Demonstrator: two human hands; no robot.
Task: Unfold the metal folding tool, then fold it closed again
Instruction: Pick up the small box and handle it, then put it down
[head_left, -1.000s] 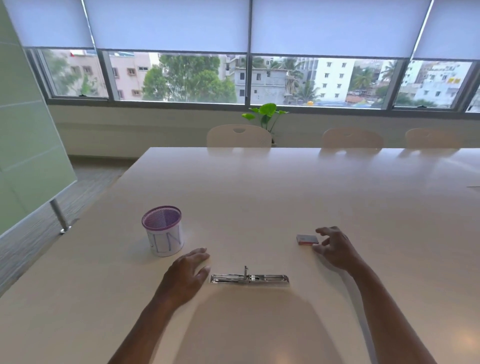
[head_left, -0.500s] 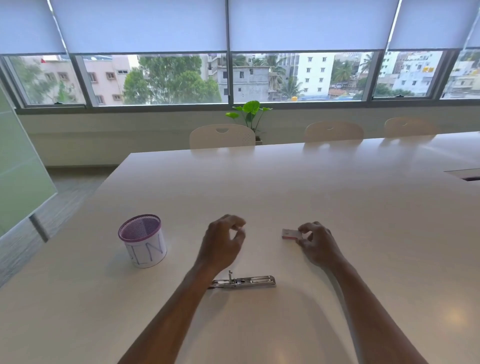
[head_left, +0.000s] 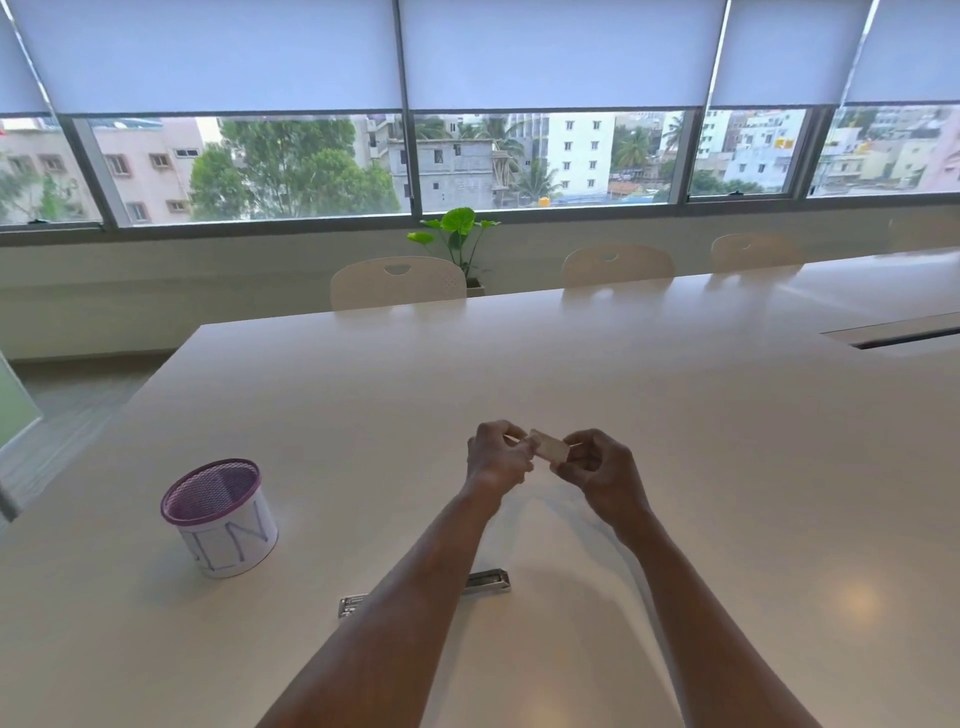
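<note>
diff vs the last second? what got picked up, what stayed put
The small flat rectangular piece that lay on the white table by the right hand is now lifted off it and pinched between both hands. The left hand left its spot beside the long metal folding tool and moved up to meet the right. The tool stays on the table, untouched; the purple mesh cup has not moved.
</note>
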